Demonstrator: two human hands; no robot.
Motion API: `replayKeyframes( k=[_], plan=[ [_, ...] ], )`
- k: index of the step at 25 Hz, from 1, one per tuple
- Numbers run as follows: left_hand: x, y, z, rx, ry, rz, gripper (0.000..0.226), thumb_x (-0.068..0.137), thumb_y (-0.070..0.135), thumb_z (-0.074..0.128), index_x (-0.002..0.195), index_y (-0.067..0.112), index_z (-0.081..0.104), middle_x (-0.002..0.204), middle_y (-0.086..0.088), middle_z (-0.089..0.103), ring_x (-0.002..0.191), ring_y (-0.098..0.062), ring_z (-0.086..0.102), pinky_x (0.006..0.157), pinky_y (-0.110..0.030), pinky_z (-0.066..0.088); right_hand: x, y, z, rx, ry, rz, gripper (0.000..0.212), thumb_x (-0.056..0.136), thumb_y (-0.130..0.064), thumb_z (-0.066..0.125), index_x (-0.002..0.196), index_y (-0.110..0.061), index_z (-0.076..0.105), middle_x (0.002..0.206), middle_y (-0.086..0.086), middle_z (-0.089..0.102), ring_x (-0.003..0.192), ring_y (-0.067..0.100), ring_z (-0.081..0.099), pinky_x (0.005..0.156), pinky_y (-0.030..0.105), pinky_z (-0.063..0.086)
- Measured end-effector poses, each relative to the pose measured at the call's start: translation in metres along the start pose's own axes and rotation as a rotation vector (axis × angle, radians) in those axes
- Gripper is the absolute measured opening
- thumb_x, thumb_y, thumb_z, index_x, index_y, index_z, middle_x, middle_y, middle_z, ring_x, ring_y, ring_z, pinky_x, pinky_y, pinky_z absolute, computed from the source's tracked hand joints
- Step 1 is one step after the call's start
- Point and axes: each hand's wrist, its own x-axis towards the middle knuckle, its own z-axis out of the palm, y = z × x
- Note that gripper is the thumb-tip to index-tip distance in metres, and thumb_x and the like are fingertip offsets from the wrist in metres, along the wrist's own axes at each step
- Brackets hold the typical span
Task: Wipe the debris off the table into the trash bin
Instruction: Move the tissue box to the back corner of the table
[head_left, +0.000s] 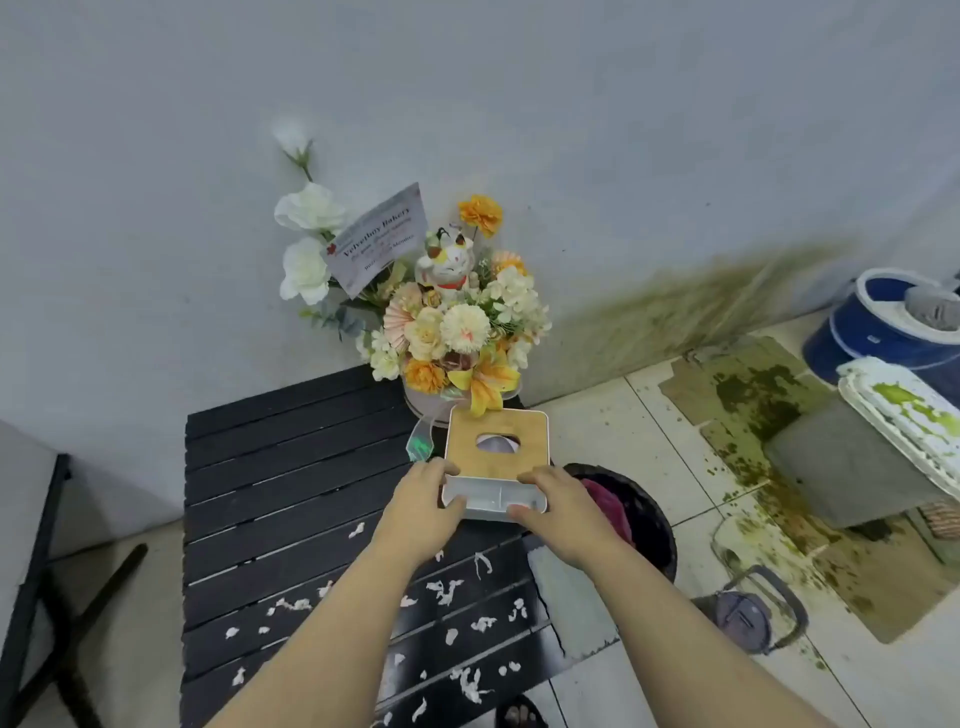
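The job is only just getting going. Lots of small white torn paper bits (447, 592) are lying all over the near half of the black slatted worktop (291, 467). None of them are looking swept up yet. The round black trash bin (649, 519) is standing on the floor just beside the right edge of the worktop, waiting for the bits.

Both hands are busy with something else right now. The left hand (423, 506) and the right hand (558, 506) are gripping a white box with a light wooden lid (496, 436). One hand is holding each side, with fingers and thumbs curling round its near end. The box is sitting at the far right of the worktop, touching a big bunch of white, orange and yellow flowers (452, 322). I am guessing the person is getting a tissue or moving the box out of the way. So all the wiping is still waiting to be done.

Some things are hard to see. Something pale is showing through the oval hole in the lid, but I cannot tell what it is. Something pink is lying inside the bin, and the right arm is covering part of it. A grey rough patch (571, 597) is showing at the right edge of the worktop. It may be a cloth, but I cannot tell. The picture is cutting off the near end of the worktop, and the arms are hiding some of it, so more bits may be lying there.
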Motion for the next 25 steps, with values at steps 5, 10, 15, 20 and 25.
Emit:
replayKeyframes(
  k=[5, 10, 15, 20, 25],
  plan=[
    [0.049, -0.053, 0.080, -0.241, 0.121, -0.060, 0.052, 0.090, 0.025, 0.052, 0.138, 0.017, 0.033, 0.143, -0.005, 0.035, 0.130, -0.018, 0.035, 0.099, -0.025, 0.028, 0.039, 0.073, 0.070, 0.136, 0.208, 0.010, 0.040, 0.090, -0.042, 0.057, 0.128, -0.033, 0.051, 0.155, -0.007, 0.020, 0.141, 0.012, 0.016, 0.110, 0.040, 0.025],
    [0.079, -0.085, 0.125, -0.407, 0.240, 0.122, 0.051, 0.092, 0.030, 0.048, 0.139, 0.035, 0.028, 0.134, 0.011, 0.031, 0.113, 0.009, 0.029, 0.096, -0.018, 0.023, 0.073, 0.101, 0.107, 0.519, 0.411, -0.126, 0.033, 0.087, -0.037, 0.063, 0.108, -0.054, 0.044, 0.137, -0.014, 0.042, 0.126, 0.005, 0.040, 0.092, 0.017, 0.035],
    [0.091, -0.092, 0.135, -0.456, 0.304, 0.214, 0.048, 0.092, 0.030, 0.048, 0.136, 0.039, 0.031, 0.133, 0.017, 0.033, 0.114, 0.008, 0.031, 0.097, -0.018, 0.023, 0.087, 0.113, 0.110, 0.617, 0.451, -0.189, 0.046, 0.087, -0.047, 0.058, 0.127, -0.058, 0.039, 0.139, -0.026, 0.038, 0.120, -0.021, 0.030, 0.101, 0.019, 0.027],
    [0.077, -0.095, 0.128, -0.477, 0.361, 0.257, 0.045, 0.093, 0.037, 0.043, 0.137, 0.035, 0.034, 0.143, 0.011, 0.037, 0.126, -0.002, 0.031, 0.104, -0.025, 0.025, 0.066, 0.105, 0.113, 0.644, 0.458, -0.253, 0.041, 0.089, -0.046, 0.056, 0.128, -0.047, 0.047, 0.138, -0.023, 0.042, 0.127, -0.008, 0.034, 0.108, 0.028, 0.028],
    [0.028, -0.107, 0.109, -0.444, 0.447, 0.253, 0.044, 0.092, 0.044, 0.040, 0.135, 0.042, 0.033, 0.140, 0.018, 0.036, 0.125, -0.002, 0.032, 0.103, -0.030, 0.030, 0.034, 0.079, 0.128, 0.674, 0.412, -0.350, 0.037, 0.088, -0.050, 0.056, 0.123, -0.055, 0.048, 0.143, -0.023, 0.038, 0.132, -0.004, 0.030, 0.112, 0.033, 0.027]
  ],
)
